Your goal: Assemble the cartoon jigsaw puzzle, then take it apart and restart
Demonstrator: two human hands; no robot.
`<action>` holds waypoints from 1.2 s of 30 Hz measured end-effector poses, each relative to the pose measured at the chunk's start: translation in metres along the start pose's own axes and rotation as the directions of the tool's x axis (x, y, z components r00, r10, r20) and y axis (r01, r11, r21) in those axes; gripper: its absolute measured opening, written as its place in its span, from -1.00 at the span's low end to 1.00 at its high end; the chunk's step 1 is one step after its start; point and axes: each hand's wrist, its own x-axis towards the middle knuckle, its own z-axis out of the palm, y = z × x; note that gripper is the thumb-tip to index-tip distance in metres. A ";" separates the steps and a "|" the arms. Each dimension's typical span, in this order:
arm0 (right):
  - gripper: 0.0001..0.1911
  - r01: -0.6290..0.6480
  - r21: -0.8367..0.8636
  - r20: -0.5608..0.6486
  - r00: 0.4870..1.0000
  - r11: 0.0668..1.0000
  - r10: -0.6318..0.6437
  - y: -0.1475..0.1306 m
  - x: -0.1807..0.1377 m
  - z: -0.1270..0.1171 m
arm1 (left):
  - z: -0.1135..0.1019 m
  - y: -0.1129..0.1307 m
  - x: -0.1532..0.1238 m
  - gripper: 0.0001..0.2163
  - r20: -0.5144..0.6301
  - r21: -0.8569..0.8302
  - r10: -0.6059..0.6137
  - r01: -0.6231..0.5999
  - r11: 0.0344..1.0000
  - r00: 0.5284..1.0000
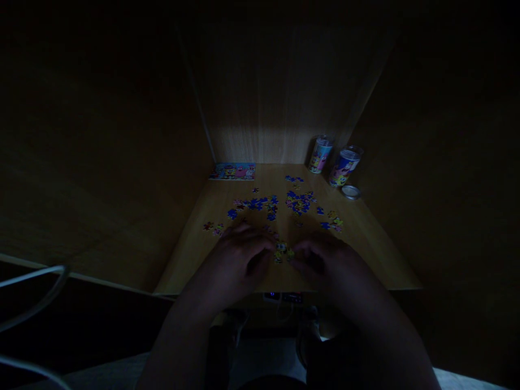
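The left hand (238, 262) and the right hand (325, 265) curl low around small jigsaw pieces (282, 252) on the wooden bench (377, 254), but I cannot tell if either grip holds one

Small cardboard jigsaw pieces (299, 203): deep blue, yellow, pink, some dull red, in mottled clusters; flat rectangular puzzle card (232, 171): blue ground, yellow and pink cartoon figures; cylindrical pink-printed tube (319, 154): pale blue band, pink cartoon figure; cylindrical blue-printed tube (344, 166): blue band, yellow and pink cartoon figures; round metal lid (351, 192): silver; wooden tabletop (203, 254): honey tan; wooden back panel (260, 130): pale, vertical streaked grain
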 end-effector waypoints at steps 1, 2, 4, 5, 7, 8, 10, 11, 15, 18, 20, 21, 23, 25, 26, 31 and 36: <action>-0.95 -0.009 -0.024 -0.024 1.000 1.000 0.008 -0.001 0.000 0.000 | 0.000 0.000 0.000 -0.81 -0.001 0.003 0.001 -0.001 1.000 1.000; -0.91 -0.006 -0.046 -0.043 0.999 0.999 0.004 -0.003 0.000 0.001 | 0.000 0.000 0.000 -0.80 -0.004 0.007 0.005 -0.005 1.000 1.000; -0.82 0.035 -0.067 -0.051 0.998 0.997 -0.039 -0.006 0.000 0.005 | 0.000 0.000 0.000 -0.76 -0.002 0.011 0.016 -0.016 1.000 1.000; -0.80 0.064 -0.065 -0.039 0.997 0.996 -0.066 -0.008 0.001 0.008 | 0.000 0.000 0.001 -0.73 -0.001 0.011 0.021 -0.021 1.000 1.000; -0.81 0.110 -0.047 -0.008 0.994 0.993 -0.110 -0.011 0.003 0.014 | 0.000 -0.001 0.001 -0.66 0.008 0.011 0.027 -0.027 1.000 1.000; -0.84 0.121 -0.042 0.003 0.993 0.992 -0.121 -0.013 0.004 0.016 | 0.000 -0.002 0.001 -0.64 0.012 0.011 0.028 -0.028 1.000 1.000; -0.91 0.123 -0.047 0.006 0.992 0.991 -0.123 -0.014 0.006 0.020 | 0.001 -0.002 0.000 -0.62 0.015 0.010 0.034 -0.034 0.999 0.999; -0.95 0.122 -0.055 0.008 0.993 0.991 -0.121 -0.014 0.007 0.021 | 0.001 -0.003 0.000 -0.62 0.016 0.011 0.036 -0.037 0.999 0.999; -0.98 0.146 -0.103 0.018 0.989 0.984 -0.144 -0.013 0.009 0.021 | 0.001 -0.002 0.001 -0.66 0.026 0.024 0.031 -0.032 0.999 0.999; -0.96 0.178 -0.119 0.023 0.984 0.977 -0.176 -0.010 0.009 0.021 | 0.001 -0.002 0.001 -0.68 0.023 0.026 0.031 -0.032 0.999 0.999; -0.94 0.191 -0.114 0.021 0.982 0.975 -0.189 -0.009 0.009 0.020 | 0.001 -0.002 0.001 -0.69 0.014 0.026 0.035 -0.036 0.999 0.999; -0.93 0.194 -0.110 0.019 0.981 0.975 -0.193 -0.009 0.009 0.020 | 0.002 -0.002 0.001 -0.68 0.013 0.026 0.038 -0.038 0.999 0.999; -0.91 0.193 -0.101 0.013 0.981 0.976 -0.193 -0.009 0.009 0.019 | 0.002 -0.002 0.001 -0.67 0.013 0.026 0.040 -0.040 0.999 0.999; -0.90 0.194 -0.088 0.005 0.981 0.977 -0.194 -0.009 0.009 0.018 | 0.002 -0.002 0.002 -0.66 0.013 0.024 0.040 -0.041 0.999 0.999; -0.91 0.198 -0.081 0.005 0.980 0.977 -0.199 -0.009 0.009 0.018 | 0.002 -0.002 0.002 -0.67 0.011 0.022 0.040 -0.040 0.999 0.999; -0.93 0.214 -0.038 0.013 0.977 0.976 -0.214 -0.007 0.010 0.018 | 0.002 -0.002 0.002 -0.69 0.018 0.014 0.028 -0.029 0.999 0.999; -0.91 0.201 0.030 -0.007 0.980 0.979 -0.201 -0.002 0.007 0.012 | 0.002 -0.001 0.001 -0.69 0.014 0.019 0.015 -0.015 1.000 1.000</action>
